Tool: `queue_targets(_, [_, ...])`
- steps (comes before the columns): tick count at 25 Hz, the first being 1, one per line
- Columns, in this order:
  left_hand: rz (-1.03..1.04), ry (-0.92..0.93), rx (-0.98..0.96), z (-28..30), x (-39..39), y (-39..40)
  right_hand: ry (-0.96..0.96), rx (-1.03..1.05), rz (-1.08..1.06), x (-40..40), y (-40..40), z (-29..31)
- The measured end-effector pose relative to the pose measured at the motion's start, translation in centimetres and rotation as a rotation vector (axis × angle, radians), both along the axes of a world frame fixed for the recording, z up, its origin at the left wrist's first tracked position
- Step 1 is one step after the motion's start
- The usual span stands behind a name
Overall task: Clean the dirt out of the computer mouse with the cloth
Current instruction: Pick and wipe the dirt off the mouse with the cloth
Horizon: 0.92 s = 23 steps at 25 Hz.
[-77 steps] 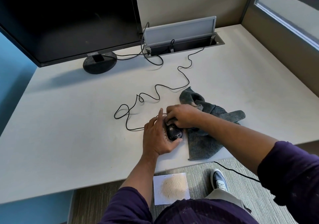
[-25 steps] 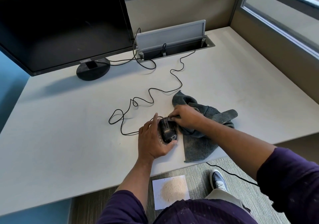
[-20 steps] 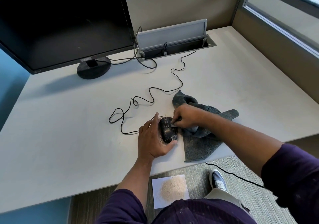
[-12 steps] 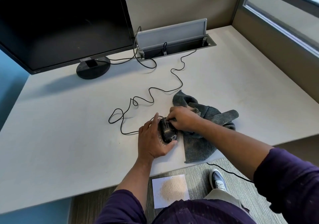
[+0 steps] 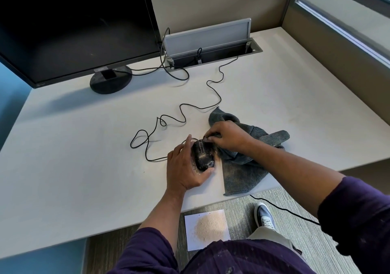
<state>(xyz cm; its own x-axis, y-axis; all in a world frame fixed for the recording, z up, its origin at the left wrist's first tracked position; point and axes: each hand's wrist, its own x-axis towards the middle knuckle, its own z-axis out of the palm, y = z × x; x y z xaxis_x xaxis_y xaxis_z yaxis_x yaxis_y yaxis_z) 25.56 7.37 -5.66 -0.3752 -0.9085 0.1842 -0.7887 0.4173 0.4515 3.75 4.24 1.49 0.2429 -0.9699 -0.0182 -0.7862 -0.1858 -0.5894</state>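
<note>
A black wired computer mouse [image 5: 203, 156], speckled with pale dust, lies on the white desk [image 5: 84, 157] near its front edge. My left hand [image 5: 184, 168] cups the mouse from the left and rear, holding it in place. My right hand [image 5: 226, 137] pinches a fold of the grey cloth [image 5: 247, 172] and presses it against the front end of the mouse by the wheel. The remaining cloth trails to the right and toward the desk edge. The mouse cable [image 5: 190, 107] snakes away toward the back.
A black monitor [image 5: 73, 24] on a round stand [image 5: 110, 81] fills the back left. An open cable hatch [image 5: 211, 49] sits at the back. On the floor below lie a white paper with a pile of sand [image 5: 207, 228], a cable and my shoe [image 5: 263, 215].
My right hand has shifted the pinched cloth back and forth over the front of the mouse. The left hand has kept its hold, and the camera view has drifted slightly.
</note>
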Motion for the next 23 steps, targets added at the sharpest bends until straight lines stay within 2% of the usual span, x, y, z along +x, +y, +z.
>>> queue_targets(4, [-0.003,-0.006,-0.013,-0.1,0.0,0.0,0.123,-0.003,0.020,1.7,0.9,-0.6])
queue_targets(8, [0.000,-0.013,-0.012,-0.1,0.0,0.0,0.093,0.085,0.190,0.6,1.6,0.4])
queue_targets(12, [0.003,-0.004,-0.018,-0.2,0.0,0.0,0.053,-0.003,0.021,0.1,0.8,0.8])
queue_targets(15, [-0.005,-0.006,-0.022,-0.3,0.1,0.0,0.148,0.001,0.079,1.2,2.0,-0.3])
queue_targets(18, [-0.005,-0.013,-0.021,-0.3,0.1,-0.1,0.120,0.057,0.172,0.5,2.4,0.0])
queue_targets(23, [0.000,-0.019,-0.012,-0.2,0.0,0.0,0.082,-0.040,0.004,1.3,2.4,-0.3])
